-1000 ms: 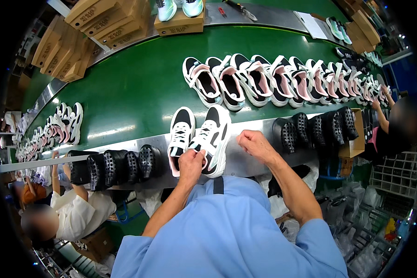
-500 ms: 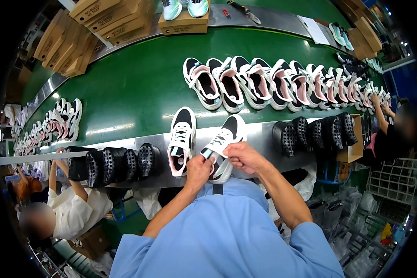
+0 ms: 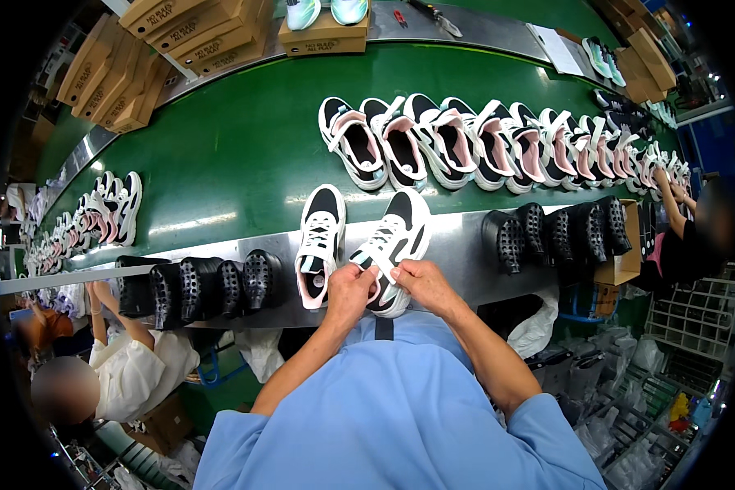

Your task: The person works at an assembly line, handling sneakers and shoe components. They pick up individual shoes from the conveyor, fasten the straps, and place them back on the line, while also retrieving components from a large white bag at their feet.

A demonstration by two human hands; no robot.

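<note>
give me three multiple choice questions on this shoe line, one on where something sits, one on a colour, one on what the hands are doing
1. Where do both hands work?
A. on the right shoe of the near pair
B. on a cardboard box
C. on the far row of shoes

2. What colour is the belt?
A. blue
B. green
C. red

3. How does the left shoe of the near pair lie?
A. held up in the air
B. inside a box
C. flat on the metal ledge, untouched

Answers:
1. A, the left hand and right hand both grip the right shoe at its near end.
2. B, the belt is green.
3. C, the left shoe rests on the metal ledge beside the hands.
</note>
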